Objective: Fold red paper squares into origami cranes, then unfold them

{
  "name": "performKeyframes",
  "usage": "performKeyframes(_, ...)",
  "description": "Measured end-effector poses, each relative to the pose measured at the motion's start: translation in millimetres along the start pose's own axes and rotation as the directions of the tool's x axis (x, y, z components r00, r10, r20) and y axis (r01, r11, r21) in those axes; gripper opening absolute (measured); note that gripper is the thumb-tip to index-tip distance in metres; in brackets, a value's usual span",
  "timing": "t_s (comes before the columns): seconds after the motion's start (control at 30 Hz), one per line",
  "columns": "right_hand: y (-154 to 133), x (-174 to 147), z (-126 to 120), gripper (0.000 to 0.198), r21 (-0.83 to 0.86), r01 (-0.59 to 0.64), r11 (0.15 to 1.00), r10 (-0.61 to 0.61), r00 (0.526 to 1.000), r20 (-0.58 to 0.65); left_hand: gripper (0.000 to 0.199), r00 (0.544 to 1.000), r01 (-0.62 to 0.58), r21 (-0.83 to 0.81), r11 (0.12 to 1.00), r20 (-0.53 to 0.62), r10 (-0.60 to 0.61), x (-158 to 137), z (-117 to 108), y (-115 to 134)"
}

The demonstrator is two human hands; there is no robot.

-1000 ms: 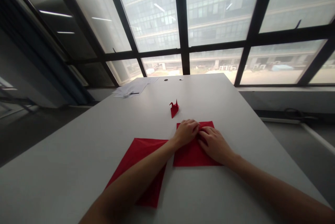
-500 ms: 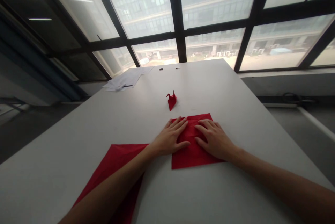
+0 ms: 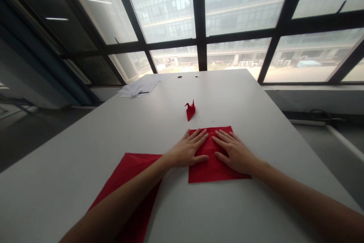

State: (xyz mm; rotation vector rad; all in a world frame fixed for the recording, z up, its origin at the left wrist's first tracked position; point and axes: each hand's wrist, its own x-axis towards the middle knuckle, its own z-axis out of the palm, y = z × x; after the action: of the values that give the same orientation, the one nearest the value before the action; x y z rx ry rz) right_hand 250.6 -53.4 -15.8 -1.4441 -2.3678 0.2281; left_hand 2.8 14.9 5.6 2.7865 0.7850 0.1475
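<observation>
One left hand [image 3: 187, 151] and one right hand [image 3: 237, 154] are resting palm-down on a red sheet of origami paper [image 3: 212, 171], which is lying flat on the white desk [image 3: 85, 140]. Each grip is standing wide open, fingers spread and thumbs turned inward, pressing on the paper and taking hold of nothing. The sheet is looking thin, light and fairly soft, so it is probably sliding and creasing easily under uneven pressure; its free near corners are likely offering the best place for a gentle pinch, with one palm steadying the middle. A second red sheet [image 3: 133, 163] is lying to the left, partly hidden beneath the left forearm [image 3: 136, 190], and a folded red paper crane [image 3: 190, 112] is standing just beyond the far edge.
</observation>
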Motion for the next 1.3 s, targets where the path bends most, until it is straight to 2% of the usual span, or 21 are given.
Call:
performKeyframes(0.2, 3, 1, 0, 0.058, 0.027, 0.004, 1.0, -0.003, 0.999, -0.037, 0.079, 1.0, 0.01, -0.032, 0.999, 0.011, -0.009, 2, 0, 1)
performKeyframes(0.37, 6, 2, -3, 0.044, 0.043, 0.002, 0.999, 0.002, 0.995, -0.102, 0.077, 0.998, 0.045, -0.076, 0.996, -0.029, -0.047, 4, 3, -2)
performKeyframes(0.53, 5, 2, -8, 0.03, 0.045, 0.03, 0.999, -0.022, 0.986, -0.164, 0.046, 0.995, 0.003, -0.08, 0.997, -0.102, -0.011, 5, 3, -1)
performKeyframes(0.6, 4, 2, -10, 0.029, 0.036, 0.055, 0.998, -0.048, 0.985, -0.167, 0.04, 0.992, -0.026, -0.079, 0.997, -0.123, 0.016, 5, 4, 1)
performKeyframes(0.73, 2, 3, -11, 0.027, 0.024, 0.078, 0.997, -0.072, 0.98, -0.186, 0.038, 0.989, -0.041, -0.093, 0.995, -0.143, 0.028, 5, 3, 2)
performKeyframes(1.1, 13, 3, -15, 0.02, 0.081, -0.068, 0.994, 0.091, 0.943, -0.319, 0.034, 0.966, -0.073, -0.325, 0.943, -0.258, -0.015, 8, 6, -9)
performKeyframes(1.3, 16, 4, -12, 0.026, 0.172, -0.019, 0.985, 0.076, 0.94, -0.333, 0.04, 0.956, -0.064, -0.329, 0.942, -0.292, -0.037, 8, 11, -16)
